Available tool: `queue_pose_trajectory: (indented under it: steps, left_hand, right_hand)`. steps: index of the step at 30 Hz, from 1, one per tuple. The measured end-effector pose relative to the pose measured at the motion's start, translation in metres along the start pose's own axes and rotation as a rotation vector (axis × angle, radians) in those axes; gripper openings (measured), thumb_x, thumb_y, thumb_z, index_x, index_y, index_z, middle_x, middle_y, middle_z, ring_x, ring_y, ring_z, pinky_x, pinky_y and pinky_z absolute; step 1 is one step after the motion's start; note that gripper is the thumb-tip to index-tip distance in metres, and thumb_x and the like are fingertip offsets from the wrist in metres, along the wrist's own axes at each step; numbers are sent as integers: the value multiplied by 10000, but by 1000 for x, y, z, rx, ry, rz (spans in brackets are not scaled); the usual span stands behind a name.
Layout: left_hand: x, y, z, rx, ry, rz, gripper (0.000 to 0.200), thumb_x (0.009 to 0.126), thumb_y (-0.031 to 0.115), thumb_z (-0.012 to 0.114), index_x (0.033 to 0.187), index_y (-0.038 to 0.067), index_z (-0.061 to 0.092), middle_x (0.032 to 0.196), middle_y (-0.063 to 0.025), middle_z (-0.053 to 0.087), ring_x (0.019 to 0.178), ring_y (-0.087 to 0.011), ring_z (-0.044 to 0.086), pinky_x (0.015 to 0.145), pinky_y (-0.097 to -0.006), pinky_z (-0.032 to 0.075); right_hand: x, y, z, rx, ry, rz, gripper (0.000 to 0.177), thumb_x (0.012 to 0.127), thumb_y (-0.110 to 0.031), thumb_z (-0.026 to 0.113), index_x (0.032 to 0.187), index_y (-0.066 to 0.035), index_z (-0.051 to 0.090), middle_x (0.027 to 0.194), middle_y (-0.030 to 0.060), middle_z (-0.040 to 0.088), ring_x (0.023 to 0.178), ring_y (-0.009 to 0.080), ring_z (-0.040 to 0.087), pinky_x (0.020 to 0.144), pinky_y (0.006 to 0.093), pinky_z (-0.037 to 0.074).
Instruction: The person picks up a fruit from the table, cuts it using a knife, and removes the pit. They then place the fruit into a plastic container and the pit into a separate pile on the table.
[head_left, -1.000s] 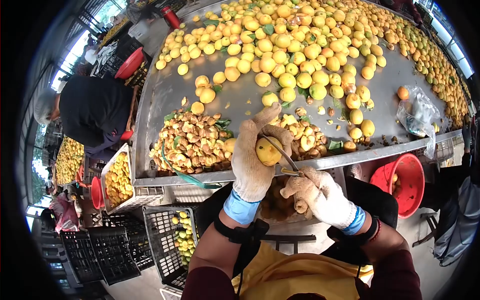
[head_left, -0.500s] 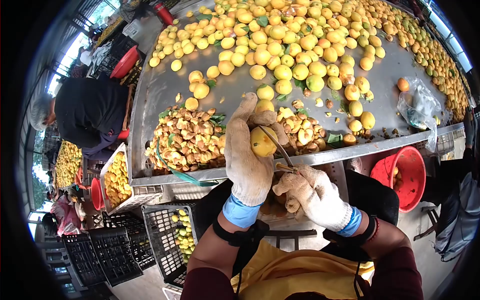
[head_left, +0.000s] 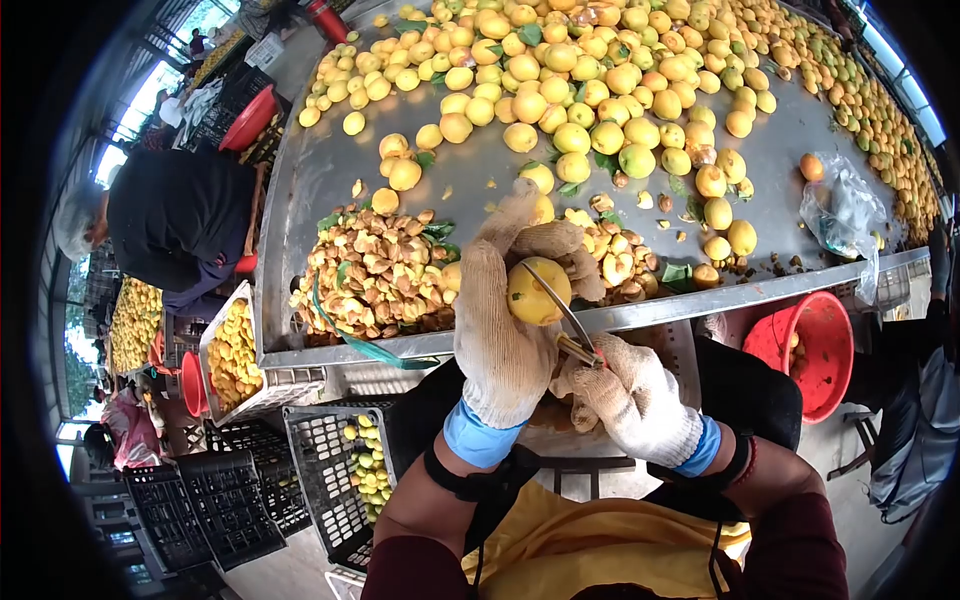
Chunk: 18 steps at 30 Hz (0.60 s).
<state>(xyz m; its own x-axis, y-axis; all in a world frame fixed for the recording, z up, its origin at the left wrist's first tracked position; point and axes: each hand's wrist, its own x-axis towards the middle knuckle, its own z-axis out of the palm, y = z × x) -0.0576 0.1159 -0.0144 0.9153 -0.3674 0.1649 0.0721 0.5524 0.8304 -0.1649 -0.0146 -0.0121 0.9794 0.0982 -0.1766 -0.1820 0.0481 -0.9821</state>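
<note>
In its gloved fingers my left hand (head_left: 492,335) grips a yellow apricot (head_left: 532,303) just over the table's front edge. My right hand (head_left: 638,392), also gloved, is closed round the handle of a small knife (head_left: 576,348). The curved blade lies against the apricot's upper right side. Behind my left hand is a heap of brown-and-orange fruit pieces (head_left: 375,280) on the metal table (head_left: 330,180). A second heap (head_left: 625,268) sits beyond the blade. Whole apricots (head_left: 572,138) cover much of the tabletop.
A clear plastic bag (head_left: 840,210) lies at the table's right. Below stands a red bucket (head_left: 835,345). Black crates (head_left: 225,490) and a grey crate (head_left: 315,460) holding fruit are on the floor at left. Another person (head_left: 185,220) bends over at left.
Both hands have shifted slightly down and to the right together with the apricot and knife. The blade stays at the fruit, which now shows a little more of its face.
</note>
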Motion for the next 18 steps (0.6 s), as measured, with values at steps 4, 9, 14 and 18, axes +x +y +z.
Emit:
queue_pose_trajectory:
  steps: [4, 9, 14, 18]
  left_hand:
    - [0, 15, -1, 481, -91, -21, 566, 1010, 100, 585, 1536, -10, 406, 1505, -178, 496, 1314, -284, 557, 1097, -397, 488]
    - [-1, 14, -10, 427, -256, -66, 847, 834, -37, 744, 1584, -8, 353, 1534, -168, 485, 1357, -266, 535, 1138, -372, 432]
    - [-5, 16, -11, 753, -269, 179, 874, 827, 1, 789, 1586, 4, 356, 1488, -174, 527, 1336, -269, 561, 1140, -384, 435]
    - [-7, 16, -8, 617, -229, -26, 821, 863, -17, 746, 1584, 3, 355, 1512, -168, 505, 1371, -248, 520, 1148, -381, 419]
  right_hand:
    - [0, 16, -5, -31, 118, -141, 396, 1055, -366, 562, 1024, 15, 667, 875, 97, 720, 721, 133, 708, 667, 270, 558]
    - [3, 32, -12, 406, 159, -80, 415, 1079, -353, 522, 1098, 38, 658, 965, 84, 733, 705, 98, 651, 658, 243, 540]
    - [-2, 21, -18, 350, 144, -23, 393, 1088, -330, 510, 1113, 36, 650, 954, 79, 733, 668, 89, 637, 641, 226, 538]
    - [1, 32, -14, 142, 183, -124, 372, 1089, -333, 521, 1151, 8, 654, 1007, 65, 732, 716, 86, 651, 660, 227, 545]
